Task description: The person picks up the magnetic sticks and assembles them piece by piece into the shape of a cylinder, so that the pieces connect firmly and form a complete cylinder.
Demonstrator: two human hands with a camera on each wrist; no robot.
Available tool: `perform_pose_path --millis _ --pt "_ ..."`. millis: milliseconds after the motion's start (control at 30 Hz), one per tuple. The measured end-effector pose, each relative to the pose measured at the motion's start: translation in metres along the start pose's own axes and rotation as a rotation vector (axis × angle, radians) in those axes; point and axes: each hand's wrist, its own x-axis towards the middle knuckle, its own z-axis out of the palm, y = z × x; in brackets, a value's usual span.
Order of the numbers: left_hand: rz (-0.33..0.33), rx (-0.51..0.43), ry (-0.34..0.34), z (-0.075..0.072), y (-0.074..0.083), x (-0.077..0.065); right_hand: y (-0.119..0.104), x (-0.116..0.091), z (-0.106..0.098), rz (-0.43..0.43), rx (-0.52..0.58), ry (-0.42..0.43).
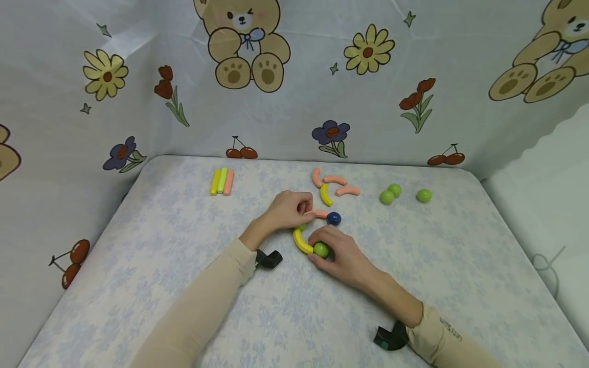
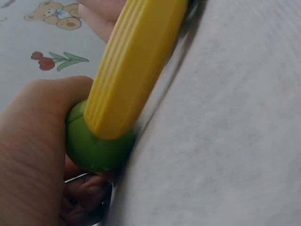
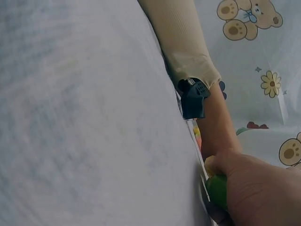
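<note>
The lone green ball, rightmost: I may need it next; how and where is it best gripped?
Probably across its widest part, thumb and fingers on opposite sides, coming from above or its right: the lone green ball is round, shows no handle, and lies apart from the green pair on its left.

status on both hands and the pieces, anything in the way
Right hand gripping green ball at end of yellow curved piece. Left hand at pink curved piece, pinch unclear. Blue ball close by, nothing obviously blocking.
</note>
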Motion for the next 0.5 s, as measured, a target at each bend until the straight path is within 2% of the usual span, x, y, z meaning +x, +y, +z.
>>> perform_pose_path --millis 300,500 --pt "0.009 -0.005 -0.002 -0.0031 -0.0015 -0.0012 -0.0012 0.0026 -0.0009 0.032 0.014 0.000" --pt "0.004 -0.023 -0.027 -0.0062 -0.0013 -0.0014 -0.0013 0.0032 -0.0003 0.013 0.012 0.002"
